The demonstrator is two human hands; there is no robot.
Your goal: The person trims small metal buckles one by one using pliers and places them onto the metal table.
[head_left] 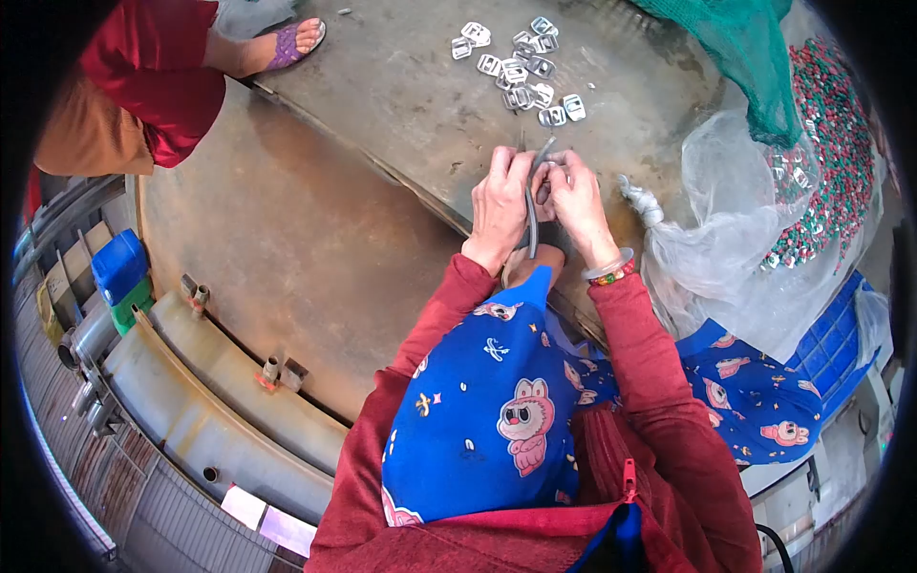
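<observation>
- Nearest, the wearer's dark red jacket (669,411) and blue trousers (449,411), printed with pink rabbit-like cartoon figures, fill the lower middle.
- Just beyond the knees, the left hand (501,205) and right hand (573,202) work close together at the edge of a worn, stained surface (630,86).
- The left hand is curled closed against a slim grey piece (532,215), slightly curved, which stands lengthwise between the two hands, its tip poking out past the fingers.
- The right hand has its fingers bent inward beside that piece; whether they grip anything, I cannot tell. Beaded and clear bracelets (611,271) circle its wrist.
- To the right, a knotted clear plastic sack (707,263) lies near the right forearm, with a blue crate (829,329) partly under it. Many small red, green and silver pieces (833,158) are heaped at the sack.
- Past the fingertips, silver metal tabs (514,74) lie loosely scattered on the surface, some overlapping.
- Farther off, green netting (740,53) drapes at upper right; at upper left is another person's foot (258,53) in a purple sandal (286,48).
</observation>
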